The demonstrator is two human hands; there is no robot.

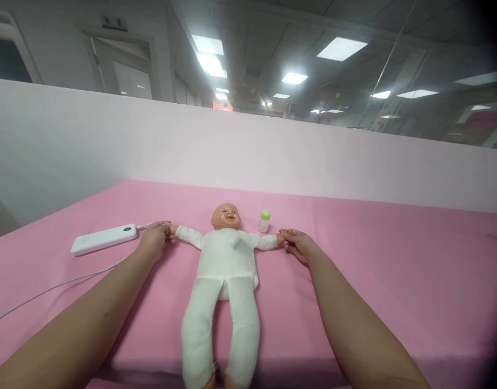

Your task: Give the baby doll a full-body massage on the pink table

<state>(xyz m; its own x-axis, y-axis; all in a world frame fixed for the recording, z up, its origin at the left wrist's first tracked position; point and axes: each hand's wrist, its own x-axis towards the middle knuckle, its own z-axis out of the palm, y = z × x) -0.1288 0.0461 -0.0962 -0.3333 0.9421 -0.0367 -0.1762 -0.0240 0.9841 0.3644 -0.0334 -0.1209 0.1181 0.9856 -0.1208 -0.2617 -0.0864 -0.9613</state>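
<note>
The doll (228,262) lies on its back on the pink table (394,270), with its legs nearest and its feet cut off by the bottom edge; its arms go straight out to the sides, and a good hold would be even, so the body lies flat and does not twist; a white cord (66,282) runs by the left arm, so it is wise not to snag it; farther up, the left hand (153,240) has its fingers closed round one small doll hand; the right hand (299,246) pinches the other between thumb and fingers; a soft grip should do, as hard tugs could strain the cloth arms; just past the left hand sits a white power bank (105,239); a little bottle with a green cap (264,221) stands near the doll's head, so elbow room matters there; behind is a pale wall (248,151), then bright ceiling lights (341,48).
</note>
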